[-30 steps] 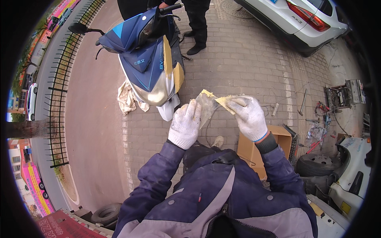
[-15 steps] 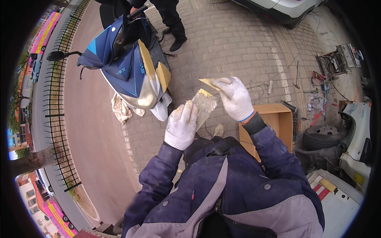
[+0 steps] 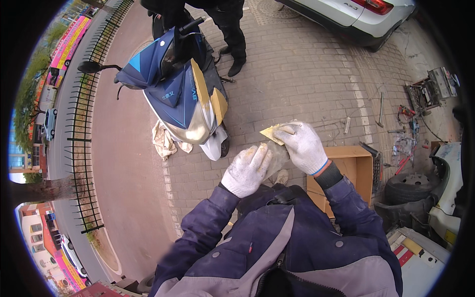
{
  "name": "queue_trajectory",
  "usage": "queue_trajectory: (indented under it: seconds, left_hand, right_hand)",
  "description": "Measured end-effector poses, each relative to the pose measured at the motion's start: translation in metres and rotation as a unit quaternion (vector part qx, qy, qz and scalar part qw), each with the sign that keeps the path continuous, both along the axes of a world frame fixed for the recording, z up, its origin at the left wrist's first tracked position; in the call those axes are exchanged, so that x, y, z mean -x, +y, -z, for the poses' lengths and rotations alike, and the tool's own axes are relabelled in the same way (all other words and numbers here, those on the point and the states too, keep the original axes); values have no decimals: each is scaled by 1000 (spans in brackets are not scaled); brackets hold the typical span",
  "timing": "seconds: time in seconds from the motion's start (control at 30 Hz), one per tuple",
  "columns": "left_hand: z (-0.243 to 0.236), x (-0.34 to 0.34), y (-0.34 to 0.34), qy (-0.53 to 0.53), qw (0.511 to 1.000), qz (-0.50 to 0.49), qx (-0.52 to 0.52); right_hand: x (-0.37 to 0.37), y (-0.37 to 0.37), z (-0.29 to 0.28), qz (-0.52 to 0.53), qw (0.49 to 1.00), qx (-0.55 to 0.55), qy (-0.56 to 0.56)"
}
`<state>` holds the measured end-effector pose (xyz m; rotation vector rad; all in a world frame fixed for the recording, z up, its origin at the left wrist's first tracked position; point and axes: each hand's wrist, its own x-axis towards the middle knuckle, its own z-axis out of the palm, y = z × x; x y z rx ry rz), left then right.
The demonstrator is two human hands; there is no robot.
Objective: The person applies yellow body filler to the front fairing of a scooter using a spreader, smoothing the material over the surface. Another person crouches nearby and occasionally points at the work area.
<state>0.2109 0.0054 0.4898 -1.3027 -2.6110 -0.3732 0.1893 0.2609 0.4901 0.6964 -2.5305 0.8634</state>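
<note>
Head view, looking down at a person in a dark blue and grey jacket standing on brick paving. Both hands wear white knit gloves and meet at the centre of the frame. The left hand lies under a clear plastic bag, its fingers pressed together and curled up against the bag's lower side. The right hand, just to the right and slightly higher, has its fingers closed in a pinch on a yellowish flat piece that sticks out to the left of the glove at the bag's upper end. Whether this piece is part of the bag or a separate item cannot be told. The bag is held in the air between the two hands, above the paving.

Upper left of centre: a blue scooter with gold trim, its front wheel pointing toward the hands; a crumpled pale rag lies on the paving touching its left side. A second person's dark legs stand behind the scooter at the top. Right of the hands: an open cardboard box. Far right: scattered tools and a black tyre. Top right: the rear of a white car.
</note>
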Motion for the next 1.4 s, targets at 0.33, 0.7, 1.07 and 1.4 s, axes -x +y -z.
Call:
queue_trajectory:
  seconds: [0.33,0.7,1.07,1.4]
  left_hand:
    - [-4,-2,-18,-75,947,-235,-205]
    - [0,-19,16,-620,454,-108,-630]
    - [16,-32,31,-690,302,-53,-655]
    - [-6,-17,20,-645,368,-63,-667]
  right_hand:
    - [-5,27,13,185,951,245,-45]
    - [21,29,-20,37,656,685,-314]
    - [-14,-38,-5,-76,635,654,-404]
    - [2,-18,-28,16,662,611,-434]
